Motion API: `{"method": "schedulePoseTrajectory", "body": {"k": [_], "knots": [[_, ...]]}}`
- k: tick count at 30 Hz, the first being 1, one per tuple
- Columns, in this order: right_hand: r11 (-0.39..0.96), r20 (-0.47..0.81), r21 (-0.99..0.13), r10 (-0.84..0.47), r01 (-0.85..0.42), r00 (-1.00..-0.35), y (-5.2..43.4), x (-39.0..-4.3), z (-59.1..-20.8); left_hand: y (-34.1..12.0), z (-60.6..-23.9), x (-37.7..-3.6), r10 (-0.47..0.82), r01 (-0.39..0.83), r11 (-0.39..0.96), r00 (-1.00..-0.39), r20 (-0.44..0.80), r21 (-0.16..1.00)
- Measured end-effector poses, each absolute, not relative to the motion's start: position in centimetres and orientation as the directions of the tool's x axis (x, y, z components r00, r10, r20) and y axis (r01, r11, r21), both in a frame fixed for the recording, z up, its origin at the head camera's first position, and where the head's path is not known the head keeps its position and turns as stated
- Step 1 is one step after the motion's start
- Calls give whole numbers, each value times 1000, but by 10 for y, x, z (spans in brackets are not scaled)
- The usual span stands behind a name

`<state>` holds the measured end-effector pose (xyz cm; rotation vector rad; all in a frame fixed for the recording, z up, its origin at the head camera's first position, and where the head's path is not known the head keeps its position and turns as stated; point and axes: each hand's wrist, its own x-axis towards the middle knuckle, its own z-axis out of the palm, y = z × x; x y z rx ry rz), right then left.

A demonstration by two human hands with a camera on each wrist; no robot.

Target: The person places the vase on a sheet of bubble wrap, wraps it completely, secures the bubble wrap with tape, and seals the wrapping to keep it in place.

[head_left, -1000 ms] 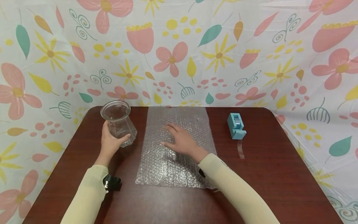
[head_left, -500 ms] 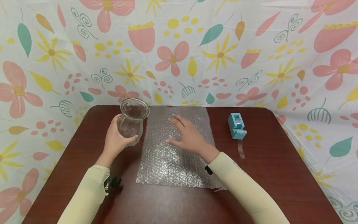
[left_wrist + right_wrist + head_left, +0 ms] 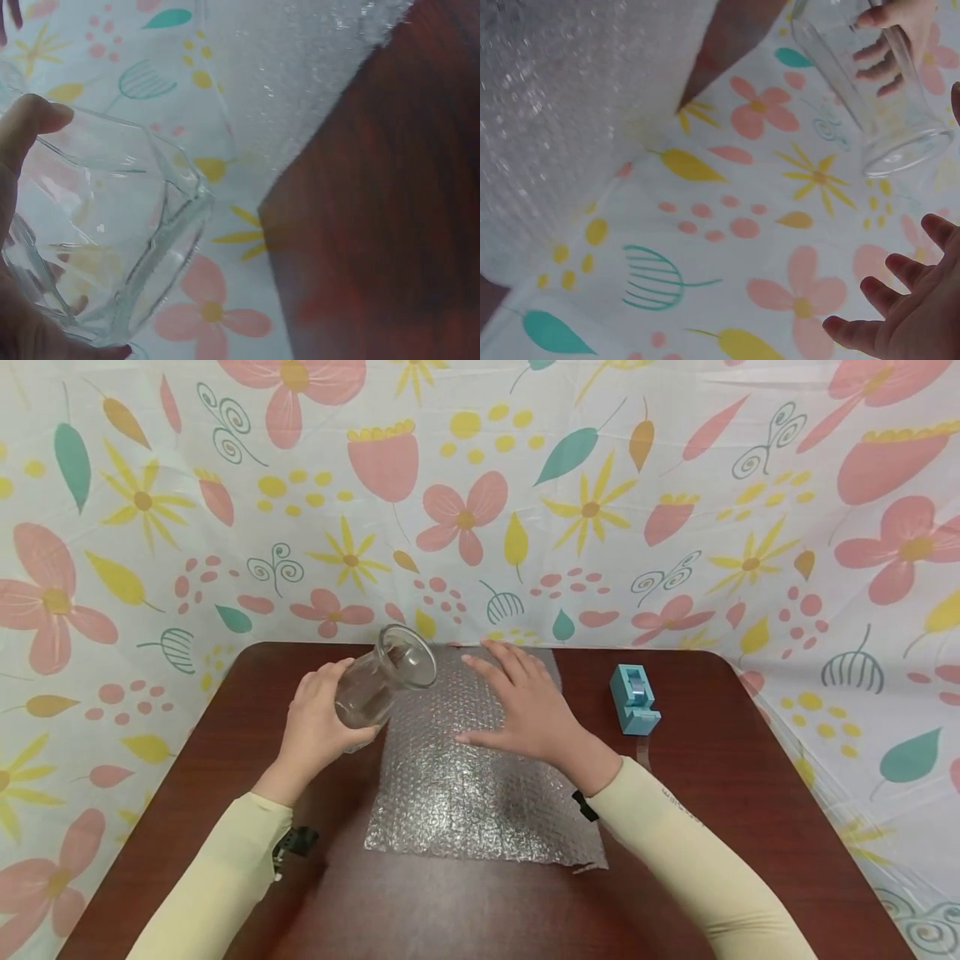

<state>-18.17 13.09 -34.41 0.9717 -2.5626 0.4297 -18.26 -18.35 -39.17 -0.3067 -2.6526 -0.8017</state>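
Observation:
A clear glass vase (image 3: 380, 685) is lifted off the table and tilted, its mouth pointing right over the left edge of the bubble wrap sheet (image 3: 465, 793). My left hand (image 3: 318, 722) grips it around the body; the left wrist view shows the fingers curled round the vase (image 3: 112, 240). My right hand (image 3: 525, 706) hovers with straight, spread fingers over the far part of the sheet, just right of the vase mouth. The right wrist view shows the vase (image 3: 870, 82) and the spread fingertips (image 3: 900, 300).
A blue tape dispenser (image 3: 633, 697) stands on the dark brown table (image 3: 750, 827) at the right, with a loose strip of clear tape (image 3: 643, 752) in front of it. A flowered cloth (image 3: 480, 485) walls the table at the back and sides.
My left hand has lifted the vase from the table's left, carried it right and tipped it toward the bubble wrap. My right hand rose off the sheet and moved farther back.

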Motion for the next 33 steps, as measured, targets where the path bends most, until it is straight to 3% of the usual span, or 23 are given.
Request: {"method": "schedulePoseTrajectory", "body": {"k": [6,18,33], "knots": [[731,454,-59,-587,-680,-670,134,-176,-329,-177,-377,-178,146,288,879,-921,361,380],[714,466,-36,-607,-700,-643,133,-173,-317,-160,-365,-174,238,311,927,-920,311,210],[714,421,-58,-616,-698,-666,121,-171,-315,-129,-354,-169,369,421,906,-842,393,50]]}}
